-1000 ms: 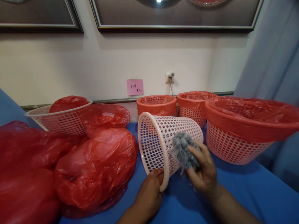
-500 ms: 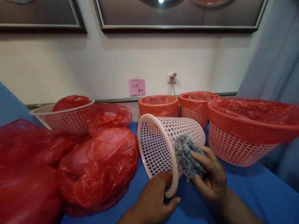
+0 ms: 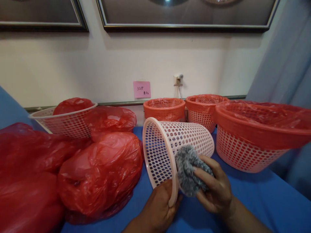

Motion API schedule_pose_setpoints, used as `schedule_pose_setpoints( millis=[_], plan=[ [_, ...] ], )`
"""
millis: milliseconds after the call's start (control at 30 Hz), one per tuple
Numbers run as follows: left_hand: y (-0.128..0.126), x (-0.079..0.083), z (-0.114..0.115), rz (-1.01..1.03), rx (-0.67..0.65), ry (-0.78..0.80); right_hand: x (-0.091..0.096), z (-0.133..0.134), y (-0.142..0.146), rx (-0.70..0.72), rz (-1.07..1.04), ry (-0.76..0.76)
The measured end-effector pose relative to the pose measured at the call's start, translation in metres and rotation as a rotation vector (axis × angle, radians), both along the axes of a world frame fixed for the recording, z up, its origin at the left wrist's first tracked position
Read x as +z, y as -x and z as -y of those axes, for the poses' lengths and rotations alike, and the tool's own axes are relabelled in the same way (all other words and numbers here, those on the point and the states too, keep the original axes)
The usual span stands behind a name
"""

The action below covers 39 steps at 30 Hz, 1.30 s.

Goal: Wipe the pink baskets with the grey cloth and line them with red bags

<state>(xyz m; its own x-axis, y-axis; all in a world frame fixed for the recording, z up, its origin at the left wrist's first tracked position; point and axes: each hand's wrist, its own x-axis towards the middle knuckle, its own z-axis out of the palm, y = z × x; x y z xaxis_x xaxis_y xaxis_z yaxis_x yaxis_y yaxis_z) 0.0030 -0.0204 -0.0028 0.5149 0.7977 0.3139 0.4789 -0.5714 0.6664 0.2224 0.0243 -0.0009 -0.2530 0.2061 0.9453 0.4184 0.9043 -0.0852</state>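
Observation:
A pale pink perforated plastic basket point(image 3: 191, 132) lies on its side, its wide mouth facing left. My left hand point(image 3: 159, 205) grips the lower part of its rim, the fingers partly hidden behind it. In my right hand point(image 3: 216, 186) is a bunched grey fuzzy cloth point(image 3: 190, 171), pressed against the outside of the basket just behind the rim.
Red plastic bags point(image 3: 102, 174) heap up on the left, beside a white basket point(image 3: 70, 121) with red plastic in it. Baskets lined with red bags point(image 3: 252, 152) stand at the back and right of the blue table point(image 3: 262, 197). A pink note point(image 3: 142, 89) hangs on the wall.
My right hand has moved the cloth left and slightly down, closer to the rim. The left thumb no longer sticks out, and the basket has turned slightly.

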Motion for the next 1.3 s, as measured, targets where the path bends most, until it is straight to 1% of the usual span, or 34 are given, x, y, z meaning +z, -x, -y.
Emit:
schedule_pose_setpoints(
  millis=[67,200,233,300,367,433,467,567,633,700,767,833,900,933,1000,1033,1100,1167,1200,1233,1267,1300],
  plan=[
    [0.001,-0.005,-0.001,-0.023,0.044,-0.004,-0.004,-0.011,-0.003,-0.112,-0.100,0.092],
    [0.002,-0.006,-0.001,-0.082,0.077,0.026,-0.012,-0.044,-0.019,-0.413,-0.303,0.351],
    [0.002,-0.006,-0.002,-0.103,0.082,0.025,-0.014,-0.052,-0.023,-0.467,-0.339,0.412],
    [0.002,-0.005,-0.002,-0.132,0.081,0.008,-0.016,-0.061,-0.029,-0.519,-0.384,0.501],
    [0.002,-0.003,-0.002,-0.147,0.058,-0.017,-0.016,-0.062,-0.029,-0.516,-0.405,0.507],
    [0.003,-0.002,-0.002,-0.167,0.036,-0.029,-0.016,-0.054,-0.023,-0.453,-0.382,0.437],
    [0.004,0.000,-0.002,-0.181,0.033,-0.028,-0.015,-0.048,-0.019,-0.398,-0.352,0.387],
    [0.006,0.002,0.001,-0.181,0.043,-0.021,-0.010,-0.026,-0.007,-0.171,-0.199,0.247],
    [0.007,0.003,0.003,-0.094,0.044,-0.043,-0.007,-0.012,-0.001,-0.050,-0.096,0.175],
    [0.007,0.004,0.005,0.034,0.034,-0.081,-0.003,-0.002,0.003,0.031,-0.008,0.121],
    [0.007,0.006,0.007,0.127,0.026,-0.099,-0.001,0.005,0.007,0.088,0.042,0.085],
    [0.007,0.007,0.006,0.148,0.022,-0.093,0.000,0.007,0.009,0.117,0.039,0.083],
    [0.008,0.007,0.006,0.110,0.034,-0.091,-0.003,0.003,0.008,0.091,-0.016,0.109],
    [0.009,0.007,0.005,0.081,0.046,-0.096,-0.005,-0.002,0.007,0.057,-0.059,0.136],
    [0.010,0.004,0.005,0.026,0.058,-0.111,-0.011,-0.017,0.001,-0.056,-0.180,0.223],
    [0.010,0.003,0.005,0.003,0.059,-0.111,-0.014,-0.027,-0.004,-0.128,-0.260,0.288],
    [0.009,0.002,0.005,-0.036,0.044,-0.099,-0.020,-0.049,-0.016,-0.254,-0.442,0.473],
    [0.008,0.001,0.006,-0.065,0.018,-0.079,-0.024,-0.067,-0.026,-0.306,-0.634,0.680],
    [0.007,0.000,0.005,-0.079,0.004,-0.067,-0.025,-0.073,-0.030,-0.310,-0.704,0.752],
    [0.006,0.000,0.005,-0.093,-0.010,-0.054,-0.025,-0.075,-0.031,-0.308,-0.739,0.782],
    [0.005,-0.001,0.004,-0.108,-0.019,-0.042,-0.024,-0.074,-0.031,-0.312,-0.737,0.761],
    [0.005,-0.002,0.003,-0.126,-0.019,-0.029,-0.022,-0.069,-0.028,-0.321,-0.697,0.693]
  ],
)
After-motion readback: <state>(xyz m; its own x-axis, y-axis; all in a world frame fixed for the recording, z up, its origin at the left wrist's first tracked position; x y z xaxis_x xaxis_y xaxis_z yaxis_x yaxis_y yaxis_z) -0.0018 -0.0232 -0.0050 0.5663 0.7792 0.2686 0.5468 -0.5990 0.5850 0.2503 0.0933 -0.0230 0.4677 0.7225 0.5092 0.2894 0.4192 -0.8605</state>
